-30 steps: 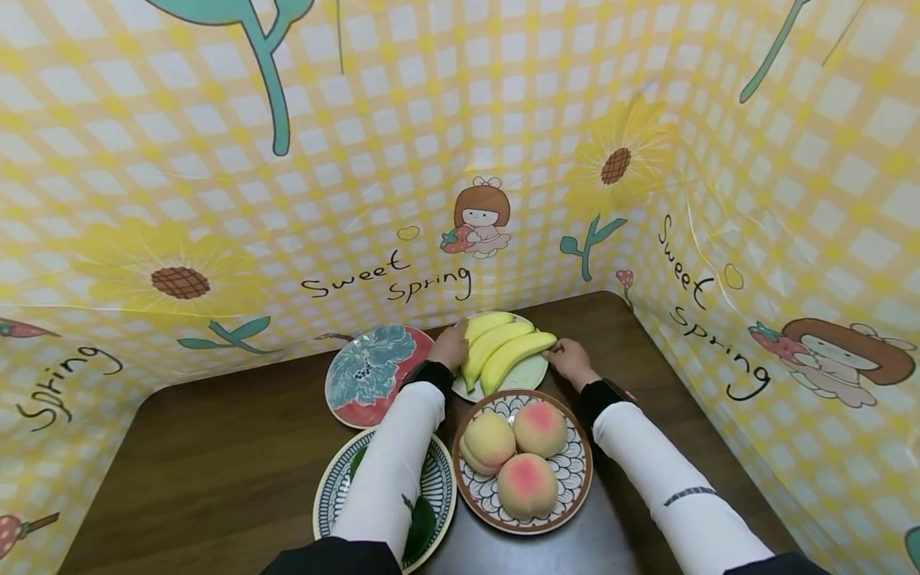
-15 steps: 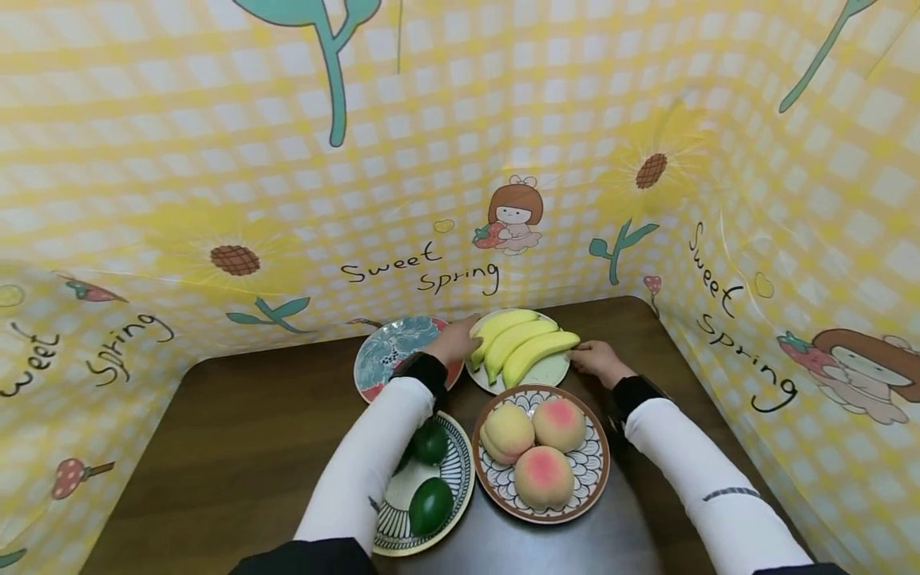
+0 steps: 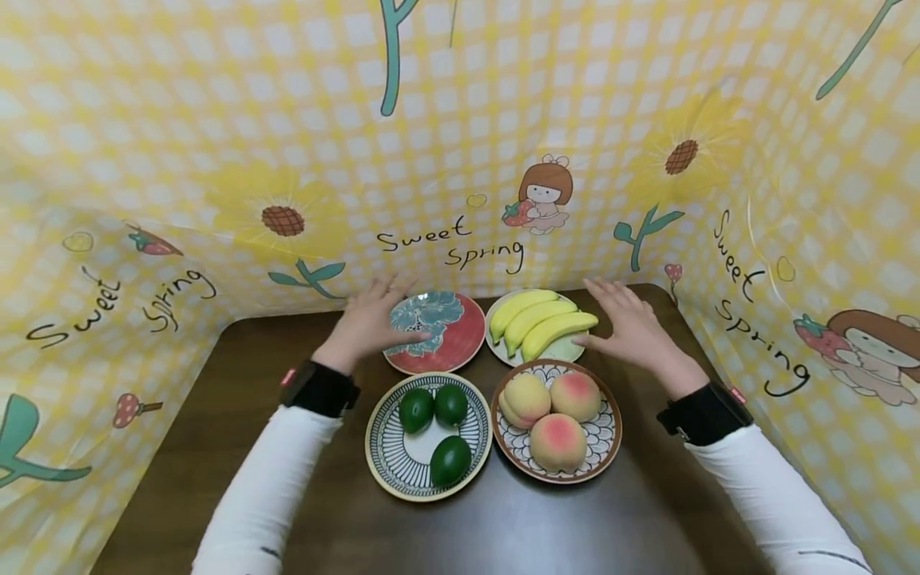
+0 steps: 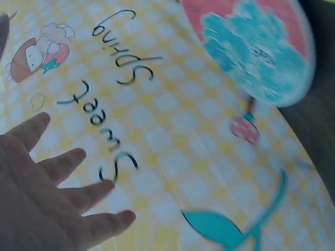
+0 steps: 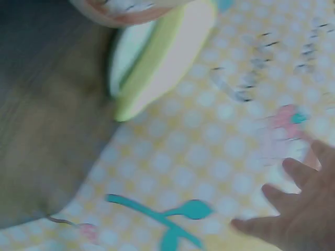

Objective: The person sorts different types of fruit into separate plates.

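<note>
My left hand (image 3: 366, 323) is spread open over the left side of a red plate with a blue flower (image 3: 463, 339), holding nothing. The left wrist view shows its fingers (image 4: 89, 196) extended and apart. On the other side, my right hand (image 3: 632, 327) has straight, spread fingers and holds nothing. Its thumb is close to the pale plate (image 3: 566, 350) that carries several yellow bananas (image 3: 541, 323); whether it touches the plate cannot be told. Blur softens the right wrist view, where a banana (image 5: 162, 57) and the right hand (image 5: 303, 204) appear well apart.
In front are a brown-rimmed plate (image 3: 615, 435) with three peaches (image 3: 559, 442) and a striped plate (image 3: 402, 463) with three dark green oval fruits (image 3: 450, 461). All four plates stand close together on the brown table (image 3: 316, 495). Yellow checked cloth (image 3: 323, 160) walls the back and sides.
Both hands have let go of the banana plate's edges and spread apart. The left hand has moved left over the red plate, the right hand rightward. The head view has shifted left.
</note>
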